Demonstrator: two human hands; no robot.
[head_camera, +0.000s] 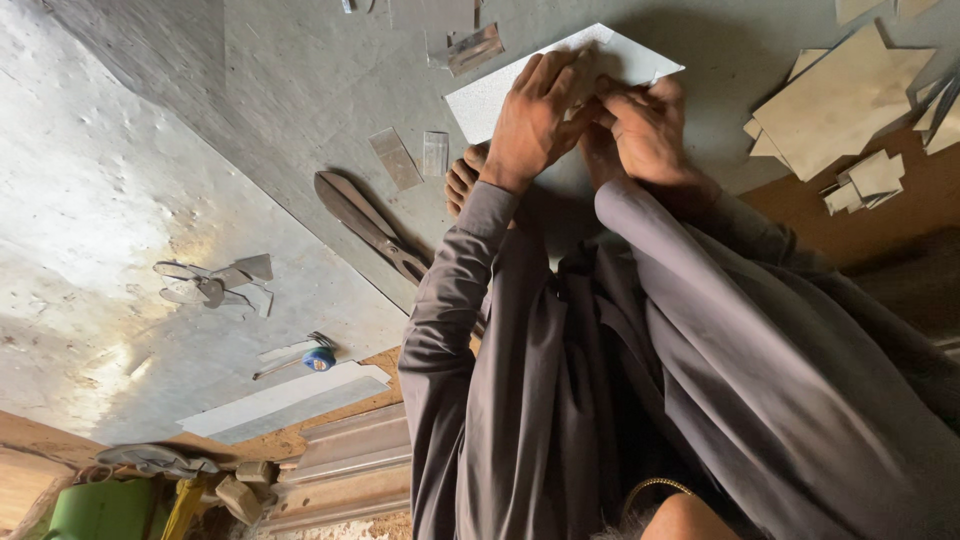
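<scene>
**Both hands pressed on a pale metal sheet piece**

A pale grey, flat rectangular piece of sheet metal (500, 95) is seen lying on a large grey metal sheet (150, 200) that covers the floor. The piece is partly hidden beneath both hands, with its corners showing beyond them. The left hand (535, 115) is laid flat on it, fingers spread and extended. The right hand (645, 125) is set just beside the left, touching it, with fingers bent onto the piece's edge; whether the edge is pinched cannot be told. A bare foot (462, 180) is placed just below the piece, beside the left wrist. Long dark metal shears (365, 225) are lying closed, near the foot. Cut tan sheet offcuts (840, 100) are stacked well apart, beyond the right hand.
</scene>
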